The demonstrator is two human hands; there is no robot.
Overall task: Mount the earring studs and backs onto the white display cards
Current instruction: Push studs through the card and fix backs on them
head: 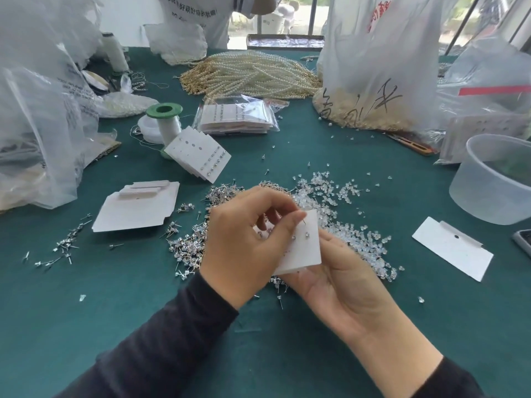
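- A white display card (pixel 304 254) is held tilted above the middle of the table, between the two hands; two mounted studs (pixel 307 234) are seen side by side in its upper half.
- The card's left part is covered by the left hand (pixel 250 239), whose fingers are curled; an earring stud (pixel 304 222) is pinched at the index fingertip against the card's upper edge (only its thin pin shows).
- The card is held from beneath by the right hand (pixel 342 280), turned palm up; its fingers are hidden behind the card. The two hands are brought close together on this one card.
- A heap of metal studs (pixel 189 248) is spread on the green table cover (pixel 287 340) under and to the left of the hands.
- A heap of clear backs (pixel 362 242) is spread to the right of and behind the hands, meeting the stud heap.
- A blank card (pixel 454 251) is laid flat to the right, well apart from the hands.
- A stack of blank cards (pixel 135 211) is laid to the left.
- Behind that stack, a fan of filled cards (pixel 198 156) is leaned against a green-topped spool (pixel 165 113).
- Farther back, a clear bag of cards (pixel 235 116) is set just in front of a mound of pearl strands (pixel 253 73).
- A translucent tub (pixel 494 182) is placed at the right edge, and large plastic bags (pixel 43 124) are stood along both sides.
- Both forearms are covered by dark sleeves (pixel 161 349).
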